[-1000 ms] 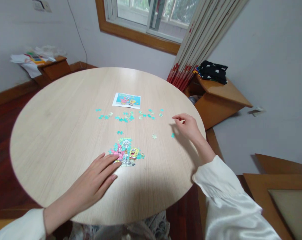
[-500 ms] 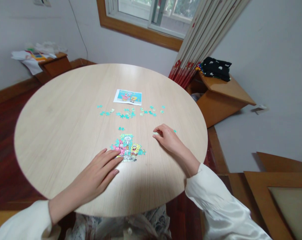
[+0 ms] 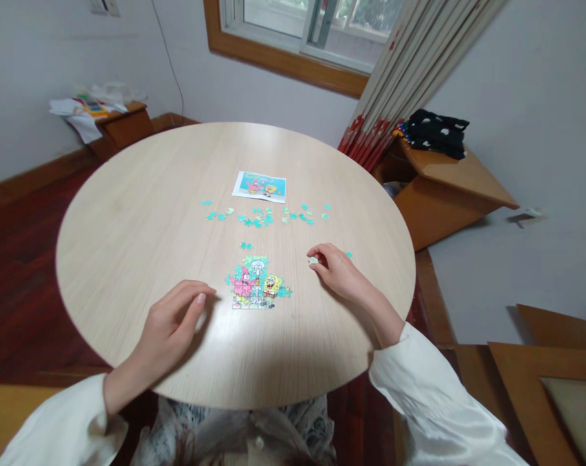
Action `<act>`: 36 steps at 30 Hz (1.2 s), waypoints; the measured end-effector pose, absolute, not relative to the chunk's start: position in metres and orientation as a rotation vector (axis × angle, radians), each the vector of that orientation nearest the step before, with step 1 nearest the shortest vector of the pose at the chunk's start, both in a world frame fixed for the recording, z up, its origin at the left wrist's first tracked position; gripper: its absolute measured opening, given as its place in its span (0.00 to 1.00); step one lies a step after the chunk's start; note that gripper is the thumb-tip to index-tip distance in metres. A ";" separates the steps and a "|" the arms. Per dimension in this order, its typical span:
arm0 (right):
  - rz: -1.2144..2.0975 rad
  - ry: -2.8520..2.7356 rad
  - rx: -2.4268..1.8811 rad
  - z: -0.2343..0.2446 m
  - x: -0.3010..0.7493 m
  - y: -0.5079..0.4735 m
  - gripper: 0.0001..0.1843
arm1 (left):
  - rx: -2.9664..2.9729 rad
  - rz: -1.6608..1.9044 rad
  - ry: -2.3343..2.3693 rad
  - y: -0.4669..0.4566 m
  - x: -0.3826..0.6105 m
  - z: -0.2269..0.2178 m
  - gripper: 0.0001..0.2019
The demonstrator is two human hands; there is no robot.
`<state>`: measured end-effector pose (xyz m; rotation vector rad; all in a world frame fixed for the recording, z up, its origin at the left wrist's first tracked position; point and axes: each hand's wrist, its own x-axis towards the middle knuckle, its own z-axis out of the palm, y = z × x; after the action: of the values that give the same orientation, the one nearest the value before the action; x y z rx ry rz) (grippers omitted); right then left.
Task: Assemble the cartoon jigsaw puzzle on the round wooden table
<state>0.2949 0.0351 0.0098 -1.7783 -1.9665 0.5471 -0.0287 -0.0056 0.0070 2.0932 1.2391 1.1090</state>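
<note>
A partly joined jigsaw puzzle with a pink, a pale and a yellow cartoon figure lies on the table in front of me. Left of it, my left hand hovers with thumb and fingers apart, holding nothing. To the puzzle's right, my right hand pinches a pale puzzle piece between thumb and fingertips, at or close to the tabletop. A small joined pair of teal pieces sits just above the puzzle. One teal piece lies beyond my right hand.
Several loose teal and pale pieces are strewn in a band across the round table. Behind them lies a printed reference picture. A wooden cabinet with black cloth stands at right, and a chair at lower right.
My left hand has come off the puzzle and drawn to the left, uncovering its lower left part. My right hand keeps its pinch on the piece. The whole view has shifted slightly.
</note>
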 end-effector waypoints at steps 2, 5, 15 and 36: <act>0.561 -1.939 -1.777 0.013 0.292 0.033 0.05 | 2.037 1.126 1.282 -0.006 -0.029 0.007 0.10; 0.675 -1.870 -1.665 0.022 0.275 0.027 0.04 | 1.953 1.066 1.302 -0.008 -0.026 0.008 0.10; 1.578 -1.244 -1.123 0.029 0.181 0.011 0.17 | 1.384 0.832 1.094 -0.003 0.002 0.036 0.16; 0.619 -1.817 -1.228 0.011 0.193 -0.015 0.10 | 1.648 0.664 1.238 0.023 -0.027 0.021 0.09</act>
<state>0.1930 -0.0152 0.0108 -1.2275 -1.8171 0.6185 -0.0275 0.0232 0.0215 1.6476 1.2382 0.6635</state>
